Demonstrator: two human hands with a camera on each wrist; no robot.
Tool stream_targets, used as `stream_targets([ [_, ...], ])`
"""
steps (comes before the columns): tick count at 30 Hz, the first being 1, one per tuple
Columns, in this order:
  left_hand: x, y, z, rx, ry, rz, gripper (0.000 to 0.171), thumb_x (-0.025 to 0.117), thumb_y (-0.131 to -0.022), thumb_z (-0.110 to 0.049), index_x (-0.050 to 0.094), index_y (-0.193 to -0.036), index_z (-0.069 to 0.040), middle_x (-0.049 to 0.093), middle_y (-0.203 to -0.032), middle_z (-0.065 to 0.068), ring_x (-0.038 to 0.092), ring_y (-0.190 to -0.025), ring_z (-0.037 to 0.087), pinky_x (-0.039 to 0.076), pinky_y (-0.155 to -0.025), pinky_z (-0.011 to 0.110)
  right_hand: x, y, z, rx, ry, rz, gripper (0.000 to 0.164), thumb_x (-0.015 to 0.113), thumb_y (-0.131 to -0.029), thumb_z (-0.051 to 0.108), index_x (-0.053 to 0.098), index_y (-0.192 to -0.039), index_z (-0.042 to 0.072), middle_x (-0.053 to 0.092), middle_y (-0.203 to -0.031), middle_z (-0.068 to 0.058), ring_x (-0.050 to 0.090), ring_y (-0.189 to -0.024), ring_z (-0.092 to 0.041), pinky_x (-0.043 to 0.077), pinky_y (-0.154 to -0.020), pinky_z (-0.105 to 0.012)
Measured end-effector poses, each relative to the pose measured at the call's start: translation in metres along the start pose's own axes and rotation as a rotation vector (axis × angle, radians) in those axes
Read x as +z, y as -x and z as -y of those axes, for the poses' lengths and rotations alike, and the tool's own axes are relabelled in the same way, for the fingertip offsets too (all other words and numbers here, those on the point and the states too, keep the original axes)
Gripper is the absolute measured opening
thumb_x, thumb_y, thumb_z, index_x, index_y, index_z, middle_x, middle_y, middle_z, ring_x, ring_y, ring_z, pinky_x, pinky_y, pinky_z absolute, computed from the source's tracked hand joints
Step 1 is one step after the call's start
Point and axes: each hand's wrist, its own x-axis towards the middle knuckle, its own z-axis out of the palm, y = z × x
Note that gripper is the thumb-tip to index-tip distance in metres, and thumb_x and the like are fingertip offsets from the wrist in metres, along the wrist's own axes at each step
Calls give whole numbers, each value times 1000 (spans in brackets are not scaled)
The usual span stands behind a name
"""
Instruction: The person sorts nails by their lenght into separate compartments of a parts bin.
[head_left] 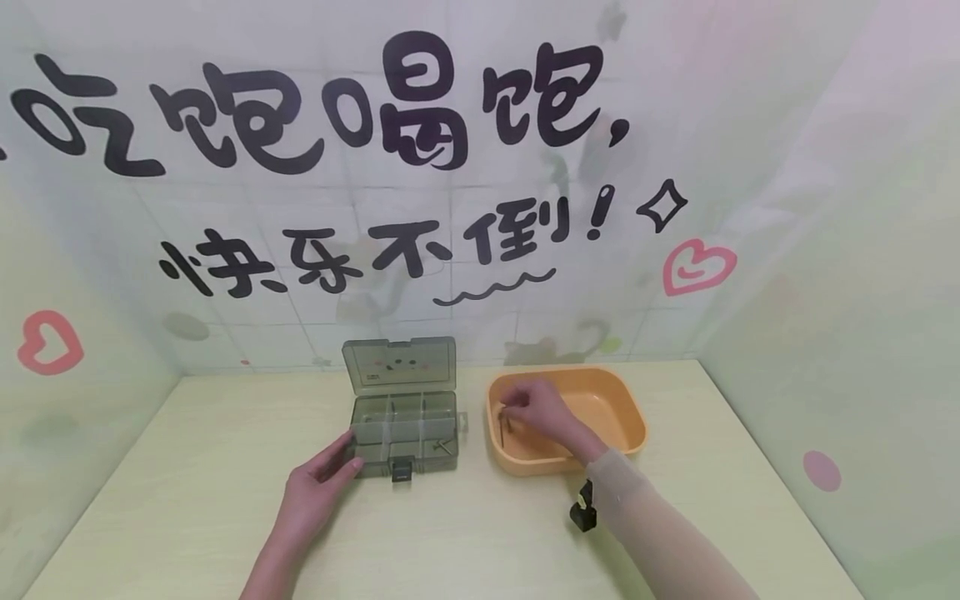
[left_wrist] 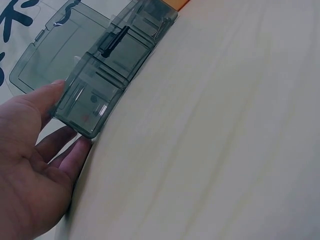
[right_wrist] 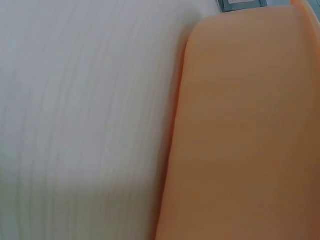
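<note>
- Worktop [head_left: 450, 542] under both hands; black gadget [head_left: 583, 510] just below right wrist, beside the beige sleeve [head_left: 660, 525].
- Left hand [head_left: 318, 483]: grips the left end of the grey see-through organizer box [head_left: 371, 432], thumb and fingers on it. Latch [head_left: 402, 472] faces the person.
- Small metal parts [head_left: 444, 447] in the box's front compartment nearest the right hand.
- Right hand [head_left: 542, 408]: pinches a thin metal piece [head_left: 502, 430], too small to identify, inside left end of orange tray [head_left: 528, 468].
- Beyond left hand: box lid [head_left: 400, 367] up.
- Beyond both: lettered wall [head_left: 420, 250].
</note>
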Motion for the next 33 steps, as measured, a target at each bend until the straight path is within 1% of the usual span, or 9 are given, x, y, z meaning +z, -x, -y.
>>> stream_targets([
  [6,0,0,0,-3,3,1,61,69,-100,-32,48,-153,-12,44,-155,18,48,-139,37,42,-111,38,-1,2,-3,9,-9,2,13,75,-89,-2,77,-102,0,75,-95,-6,68,-89,-19,61,-83,-37],
  [11,0,-1,0,-2,2,1,61,69,-101,-33,48,-153,-12,44,-155,19,48,-139,37,42,-111,39,-2,4,-5,16,0,30,15,75,-88,-4,77,-103,-1,75,-95,-7,67,-88,-19,61,-81,-35],
  [14,0,0,0,-2,-1,1,61,69,-101,-33,48,-154,-12,44,-155,19,48,-139,37,42,-111,39,-3,5,-4,17,4,60,15,75,-87,-5,77,-101,-1,76,-95,-8,67,-87,-18,60,-79,-34],
  [17,0,0,0,-5,-6,2,61,68,-101,-32,47,-154,-12,44,-155,19,48,-139,38,42,-111,39,-4,6,-5,19,26,80,15,75,-88,-4,79,-101,2,76,-95,-6,66,-85,-16,59,-77,-32],
  [21,0,0,1,-11,-7,1,60,68,-101,-32,47,-154,-12,44,-155,19,48,-139,38,42,-111,39,-3,8,-8,31,60,100,19,76,-86,-3,80,-104,5,76,-96,-4,64,-83,-13,59,-76,-30],
  [27,0,0,0,-1,-3,2,60,68,-101,-32,48,-154,-11,44,-155,19,48,-139,37,42,-111,39,0,8,-9,44,105,120,23,77,-84,-1,79,-106,5,77,-99,-5,67,-88,-15,60,-81,-34],
  [33,1,0,1,8,0,1,60,69,-101,-33,48,-153,-11,45,-155,18,48,-139,37,42,-111,38,0,8,-8,15,125,122,23,80,-84,4,78,-107,4,76,-98,-5,67,-88,-17,60,-82,-36],
])
